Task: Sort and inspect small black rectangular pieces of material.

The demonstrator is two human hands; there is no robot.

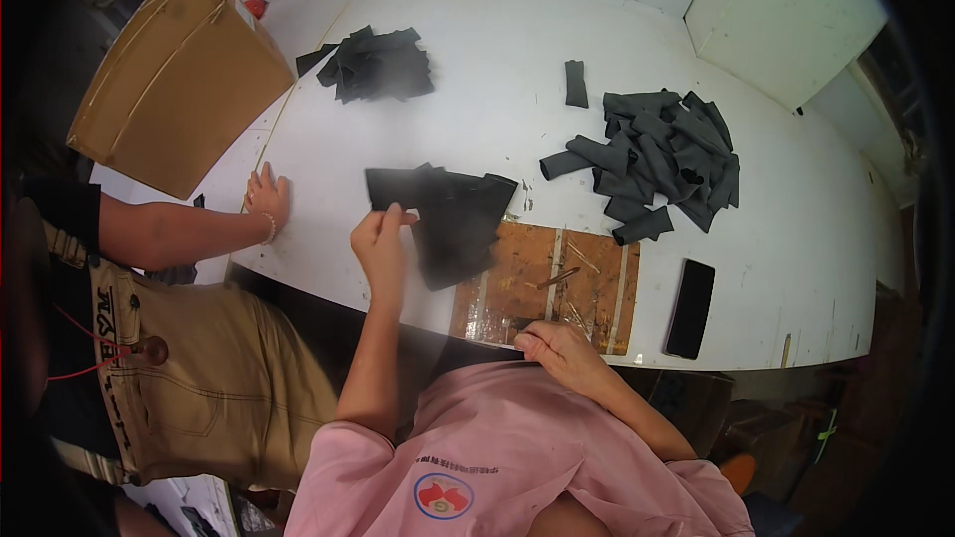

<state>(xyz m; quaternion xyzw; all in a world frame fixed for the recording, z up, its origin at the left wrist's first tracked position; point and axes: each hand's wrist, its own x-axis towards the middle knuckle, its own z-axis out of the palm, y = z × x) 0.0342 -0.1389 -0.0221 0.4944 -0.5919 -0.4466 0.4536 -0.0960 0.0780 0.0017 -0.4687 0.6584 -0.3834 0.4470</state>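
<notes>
My left hand (381,242) pinches the near edge of a fanned stack of flat black pieces (443,214) that lies on the white table (497,89). My right hand (557,346) rests curled at the table's near edge, beside a worn brown patch (552,283); whether it holds anything is hidden. A heap of rolled black pieces (657,154) lies to the right, with one single piece (575,83) apart from it. Another pile of flat black pieces (376,64) sits at the far left.
A black phone (690,307) lies near the table's front right. A cardboard box (174,75) stands at the left. Another person in tan trousers sits to my left, their hand (267,197) flat on the table edge.
</notes>
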